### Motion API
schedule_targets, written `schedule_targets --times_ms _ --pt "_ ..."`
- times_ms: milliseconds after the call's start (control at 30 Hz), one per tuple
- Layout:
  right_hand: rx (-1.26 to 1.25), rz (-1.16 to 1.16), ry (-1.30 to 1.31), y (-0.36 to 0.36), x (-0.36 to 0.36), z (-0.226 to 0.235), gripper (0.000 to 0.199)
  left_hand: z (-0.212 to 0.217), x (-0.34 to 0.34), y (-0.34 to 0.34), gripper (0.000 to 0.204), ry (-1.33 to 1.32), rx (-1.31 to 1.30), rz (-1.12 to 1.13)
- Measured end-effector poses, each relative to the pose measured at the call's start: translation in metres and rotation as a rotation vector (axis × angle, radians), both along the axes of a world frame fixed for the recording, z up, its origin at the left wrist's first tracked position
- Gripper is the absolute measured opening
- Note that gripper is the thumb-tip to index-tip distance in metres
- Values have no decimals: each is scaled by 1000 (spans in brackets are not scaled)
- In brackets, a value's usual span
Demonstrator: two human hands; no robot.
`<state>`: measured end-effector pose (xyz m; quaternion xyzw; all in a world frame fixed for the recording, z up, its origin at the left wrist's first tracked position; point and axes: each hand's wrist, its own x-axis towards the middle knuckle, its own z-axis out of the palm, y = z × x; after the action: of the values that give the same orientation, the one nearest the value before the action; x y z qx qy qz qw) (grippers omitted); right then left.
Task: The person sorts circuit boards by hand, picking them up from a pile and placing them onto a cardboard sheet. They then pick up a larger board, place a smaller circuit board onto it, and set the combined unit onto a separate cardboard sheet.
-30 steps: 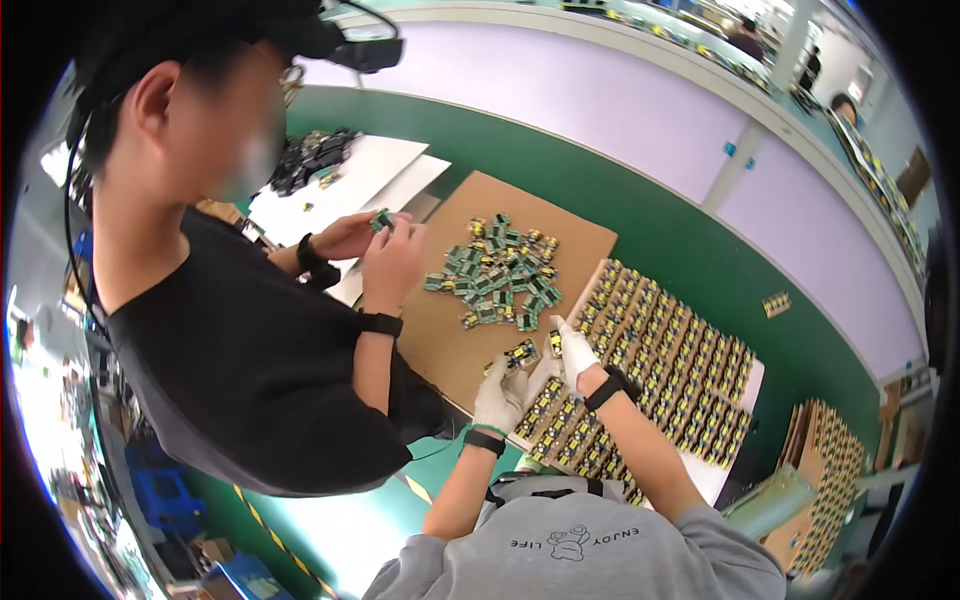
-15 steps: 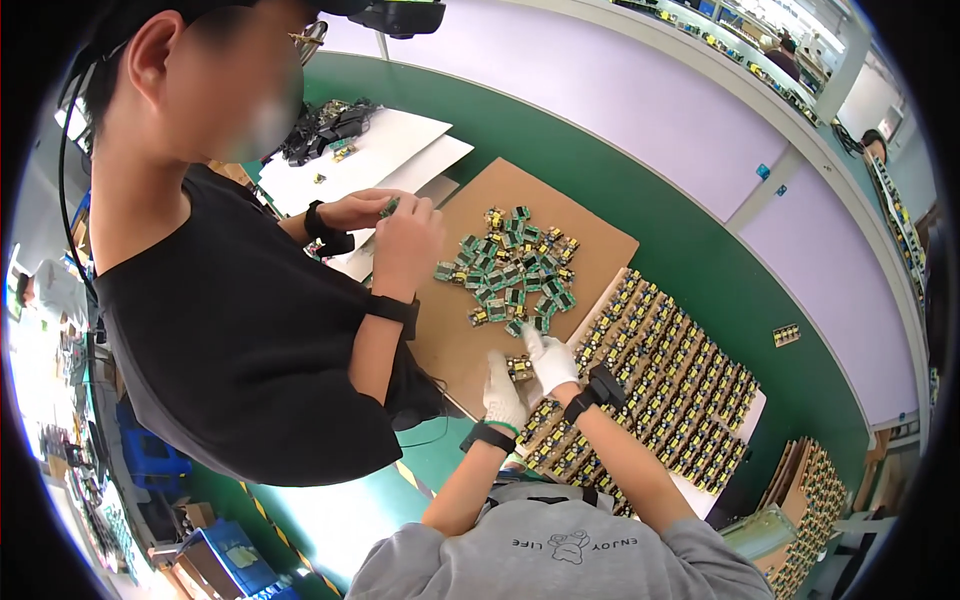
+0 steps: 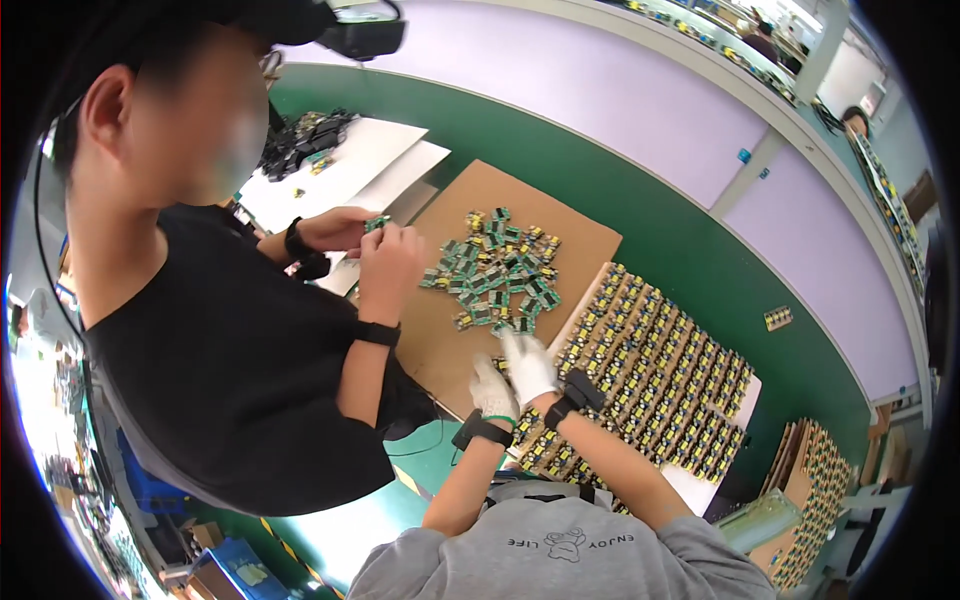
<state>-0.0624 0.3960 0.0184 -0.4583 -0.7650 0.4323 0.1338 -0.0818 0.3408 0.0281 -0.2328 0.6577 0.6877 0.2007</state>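
Observation:
My left hand [image 3: 492, 390], in a white knit glove, is at the near edge of the brown board [image 3: 435, 345], its fingers closed against a small circuit board [image 3: 502, 364] with yellow parts. That circuit board is partly hidden between my hands. My right hand [image 3: 530, 368], also gloved, reaches forward with its fingers stretched out. Their tips touch the near edge of a loose pile of green circuit boards [image 3: 490, 270]. To the right, a pale tray [image 3: 745, 400] carries long, close rows of circuit boards with yellow and black parts.
A co-worker in black [image 3: 230, 360] stands at the left, holding a small green circuit board [image 3: 376, 223] in both hands. Behind them, white sheets [image 3: 385, 150] bear black cables [image 3: 305, 140]. More board-filled panels [image 3: 815, 500] lean at the lower right. A purple-and-green partition [image 3: 640, 130] runs behind.
My view has shifted, so the scene sits a little left. My right hand's fingers have spread from a point onto the pile's near edge. My left hand stays beside the circuit board.

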Motion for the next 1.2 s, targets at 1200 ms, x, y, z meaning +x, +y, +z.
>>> schedule_targets --times_ms 1200 --pt "-532 -829 316 -72 339 -16 49 -13 29 -51 62 781 -885 -1010"
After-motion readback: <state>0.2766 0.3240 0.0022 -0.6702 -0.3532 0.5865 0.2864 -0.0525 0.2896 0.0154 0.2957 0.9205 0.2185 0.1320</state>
